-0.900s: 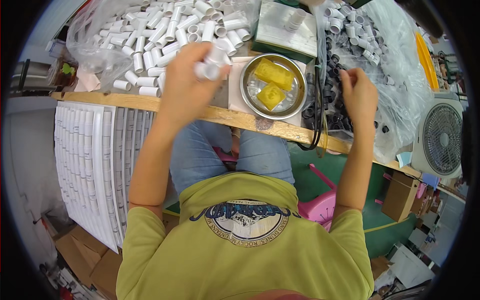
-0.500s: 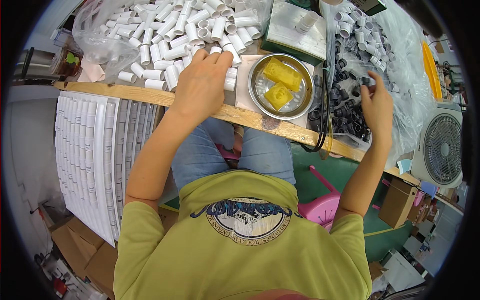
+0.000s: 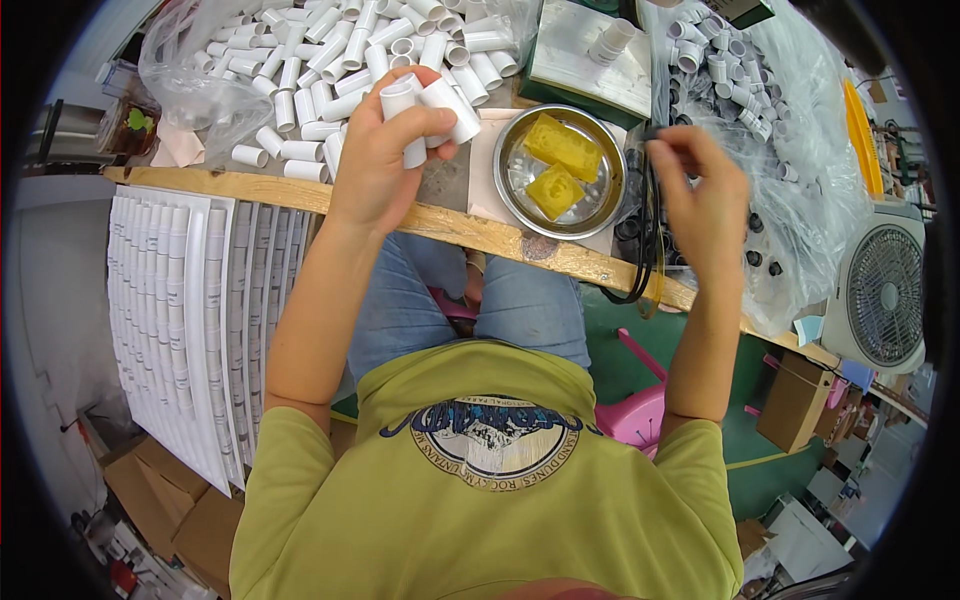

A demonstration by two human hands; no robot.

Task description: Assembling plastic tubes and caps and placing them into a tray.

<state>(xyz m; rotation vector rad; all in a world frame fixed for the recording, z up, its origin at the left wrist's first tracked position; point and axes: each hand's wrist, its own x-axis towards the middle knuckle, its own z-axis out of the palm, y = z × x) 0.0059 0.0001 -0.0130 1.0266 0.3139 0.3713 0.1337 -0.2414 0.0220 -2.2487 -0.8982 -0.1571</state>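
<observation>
Holding white pipe sections [image 3: 452, 112] in the left hand [image 3: 372, 160], a small black fitting [image 3: 653, 133] in the right hand [image 3: 708, 195]

Nearest are an olive-green T-shirt [image 3: 480, 540] and blue jeans [image 3: 405, 315], with a pink plastic stool [image 3: 634, 415] to the right. Beyond runs the bench's wooden edge [image 3: 480, 232]. Over its left part, the left hand's thumb and fingers are clamped round several short pipe sections, one upright, another tilted; their exact count is unclear. To the right, the right thumb and forefinger come together on the fitting, its shape too blurred to tell. Between the hands sits a round steel bowl [image 3: 503, 190] with yellow sponges [image 3: 560, 147] inside; black cables [image 3: 645, 235] hang just right of it. Farther left lies a heap of loose white pipe pieces [image 3: 355, 50]. Farther right, pale elbow fittings [image 3: 715, 65] lie beside clear plastic sheeting [image 3: 815, 215].
</observation>
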